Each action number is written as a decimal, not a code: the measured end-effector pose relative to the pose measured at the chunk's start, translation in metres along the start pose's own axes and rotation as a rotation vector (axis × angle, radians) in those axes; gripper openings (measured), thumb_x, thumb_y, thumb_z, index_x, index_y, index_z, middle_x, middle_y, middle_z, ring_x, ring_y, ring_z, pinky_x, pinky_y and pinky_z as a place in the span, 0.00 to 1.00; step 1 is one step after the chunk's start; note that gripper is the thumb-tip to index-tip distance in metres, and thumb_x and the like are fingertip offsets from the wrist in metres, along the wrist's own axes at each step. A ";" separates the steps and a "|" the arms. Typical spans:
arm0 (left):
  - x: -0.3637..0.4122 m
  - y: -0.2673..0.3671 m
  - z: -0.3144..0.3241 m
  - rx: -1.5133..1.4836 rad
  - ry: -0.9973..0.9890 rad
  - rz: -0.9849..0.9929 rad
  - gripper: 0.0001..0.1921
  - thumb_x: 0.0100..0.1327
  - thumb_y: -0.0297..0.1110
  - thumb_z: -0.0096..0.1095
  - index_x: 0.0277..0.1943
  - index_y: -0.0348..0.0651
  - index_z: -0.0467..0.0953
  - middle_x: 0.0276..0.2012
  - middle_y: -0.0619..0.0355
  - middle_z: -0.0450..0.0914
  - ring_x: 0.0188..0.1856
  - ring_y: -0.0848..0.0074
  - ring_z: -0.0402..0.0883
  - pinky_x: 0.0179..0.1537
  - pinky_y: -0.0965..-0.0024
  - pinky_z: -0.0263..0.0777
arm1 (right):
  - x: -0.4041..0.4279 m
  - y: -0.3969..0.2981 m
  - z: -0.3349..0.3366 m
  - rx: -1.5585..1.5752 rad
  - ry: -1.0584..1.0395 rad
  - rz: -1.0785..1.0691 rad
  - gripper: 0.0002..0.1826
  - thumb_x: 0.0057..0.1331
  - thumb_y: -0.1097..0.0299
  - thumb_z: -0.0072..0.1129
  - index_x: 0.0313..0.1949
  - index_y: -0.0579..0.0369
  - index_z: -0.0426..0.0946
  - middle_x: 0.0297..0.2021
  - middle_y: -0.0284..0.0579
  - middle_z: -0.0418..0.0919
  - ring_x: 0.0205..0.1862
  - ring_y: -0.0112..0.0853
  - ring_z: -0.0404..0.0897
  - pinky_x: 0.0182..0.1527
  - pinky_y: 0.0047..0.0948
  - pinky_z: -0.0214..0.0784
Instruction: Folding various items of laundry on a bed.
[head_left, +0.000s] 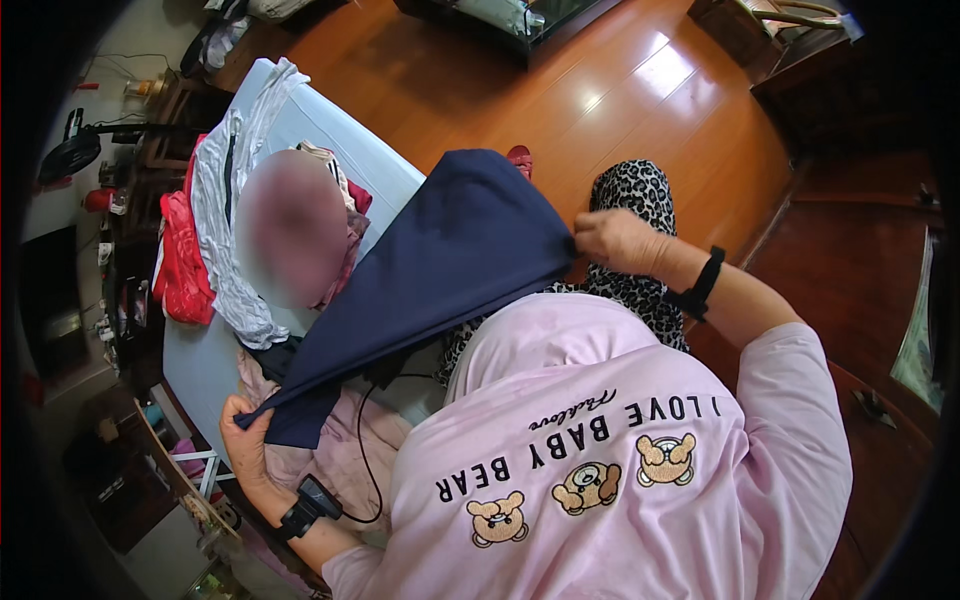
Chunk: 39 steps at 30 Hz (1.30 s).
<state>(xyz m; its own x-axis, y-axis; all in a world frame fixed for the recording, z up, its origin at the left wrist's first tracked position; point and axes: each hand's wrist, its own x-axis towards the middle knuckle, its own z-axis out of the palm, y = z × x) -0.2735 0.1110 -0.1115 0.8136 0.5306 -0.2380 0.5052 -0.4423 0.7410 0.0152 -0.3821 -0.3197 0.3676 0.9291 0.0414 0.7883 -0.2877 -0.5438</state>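
A navy blue garment (465, 232), perhaps trousers, is stretched between my two hands across my lap. My left hand (246, 442) pinches its narrow end at the lower left, above a pale pink cloth (352, 450). My right hand (619, 240) grips the wide end beside my leopard-print trouser leg (637, 187). On the pale blue bed or padded table (360, 142) to the left lie a white-grey garment (217, 217), a red garment (180, 262) and a pile of clothes partly hidden by a blurred oval.
Shiny wooden floor (420, 67) spreads ahead, with a dark-framed low cabinet or table (517, 45) at the top. Dark wooden furniture (840, 255) stands at the right. A black cable (362, 450) runs from the device at my left wrist. Shelves with small items line the far left.
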 end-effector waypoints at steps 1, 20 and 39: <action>0.001 0.000 0.000 -0.004 0.011 0.005 0.20 0.49 0.18 0.71 0.28 0.46 0.61 0.26 0.68 0.60 0.30 0.84 0.59 0.34 0.82 0.54 | -0.001 -0.004 0.009 -0.009 -0.025 -0.014 0.04 0.53 0.70 0.58 0.28 0.53 0.73 0.32 0.43 0.72 0.33 0.40 0.78 0.34 0.36 0.74; 0.001 0.010 0.001 0.033 0.064 -0.021 0.17 0.46 0.17 0.71 0.28 0.44 0.66 0.26 0.70 0.66 0.30 0.86 0.65 0.34 0.82 0.61 | 0.026 -0.020 0.028 -0.021 -0.240 0.079 0.18 0.52 0.63 0.62 0.38 0.61 0.70 0.38 0.51 0.74 0.39 0.44 0.79 0.41 0.39 0.75; 0.035 0.123 -0.055 0.163 0.276 0.396 0.08 0.57 0.26 0.69 0.34 0.35 0.74 0.28 0.66 0.71 0.33 0.83 0.69 0.37 0.80 0.63 | 0.048 -0.070 -0.309 0.343 0.613 0.176 0.04 0.65 0.76 0.57 0.39 0.55 0.76 0.24 0.29 0.74 0.24 0.13 0.73 0.26 0.14 0.68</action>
<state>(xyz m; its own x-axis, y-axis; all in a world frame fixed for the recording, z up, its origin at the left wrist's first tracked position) -0.1989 0.1149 0.0061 0.8566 0.4609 0.2320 0.2300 -0.7435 0.6279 0.1299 -0.3893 -0.0203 0.7647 0.5494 0.3368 0.5298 -0.2385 -0.8139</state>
